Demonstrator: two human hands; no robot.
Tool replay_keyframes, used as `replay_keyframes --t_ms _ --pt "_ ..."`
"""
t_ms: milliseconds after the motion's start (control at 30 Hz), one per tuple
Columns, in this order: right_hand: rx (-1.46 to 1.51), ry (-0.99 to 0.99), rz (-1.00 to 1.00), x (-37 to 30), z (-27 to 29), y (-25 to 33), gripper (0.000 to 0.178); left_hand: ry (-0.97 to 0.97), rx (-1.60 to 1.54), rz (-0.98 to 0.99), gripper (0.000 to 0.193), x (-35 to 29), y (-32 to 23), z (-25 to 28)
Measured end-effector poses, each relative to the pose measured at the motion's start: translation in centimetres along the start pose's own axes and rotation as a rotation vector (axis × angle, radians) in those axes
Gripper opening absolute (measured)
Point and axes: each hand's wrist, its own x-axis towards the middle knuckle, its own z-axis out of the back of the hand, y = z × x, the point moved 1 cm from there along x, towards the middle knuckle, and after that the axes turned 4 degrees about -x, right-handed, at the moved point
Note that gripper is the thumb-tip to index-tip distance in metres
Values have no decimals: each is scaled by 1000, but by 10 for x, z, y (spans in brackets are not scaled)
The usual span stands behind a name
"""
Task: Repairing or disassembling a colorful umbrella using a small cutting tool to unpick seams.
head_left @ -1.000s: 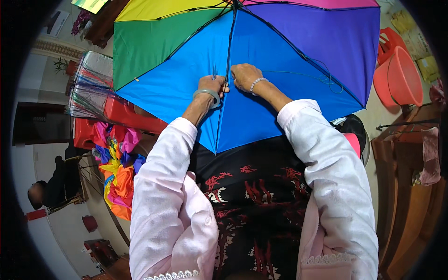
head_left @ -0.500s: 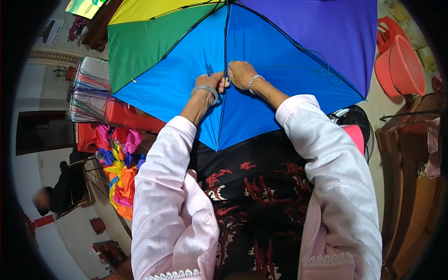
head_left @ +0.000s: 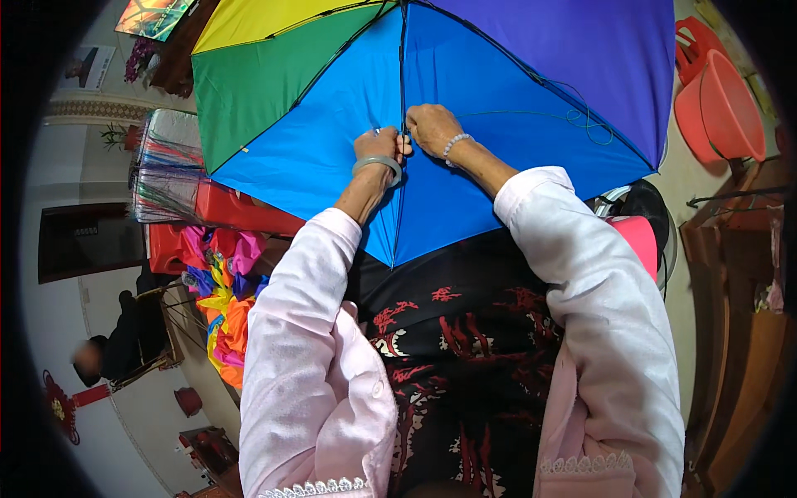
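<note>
Got an open rainbow umbrella [head_left: 498, 153] filling most of 12 o'clock, underside up, reaching down to the lap. Hardly moved in the last second, bar a slight drift of the whole view. Blue section [head_left: 465, 75] right in the middle, with a black rib [head_left: 403, 75] running down through it from 12. Off to the sides, just background: a pile of bright cloth [head_left: 226, 311] between 8 and 9, a coral bucket [head_left: 730, 112] at about 2. Also a screen [head_left: 154, 17] between 10 and 11, switched from green-yellow to orange and teal, so probably irrelevant to the handwork.

On to the hands, nearly meeting at 12. Right hand [head_left: 434, 131] just right of the rib, with fingers curled shut, but can't tell on what. Left hand [head_left: 379, 148] just left of it, with thumb and fingers pinched together at the rib, exact catch hidden. Had dark blue folds poking up above it a second ago, hardly visible now, maybe from a small turn of the wrist. Still at the same spot along the rib though, so likely mid-step tbh.

Smallest: thin green thread [head_left: 515, 112] running from beside the right hand, still looped loosely near 2, so probably not pulled tight yet.
</note>
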Motion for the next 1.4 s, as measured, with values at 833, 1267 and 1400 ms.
replay_keyframes --t_ms 833,1267,1400 --pt "398 430 -456 1 28 0 12 27 -24 40 17 -1 -2 7" --pt "405 287 -322 -5 22 3 16 219 47 48 17 11 0 12" --pt "281 204 -199 -1 14 0 13 140 -38 18 16 6 4 5"
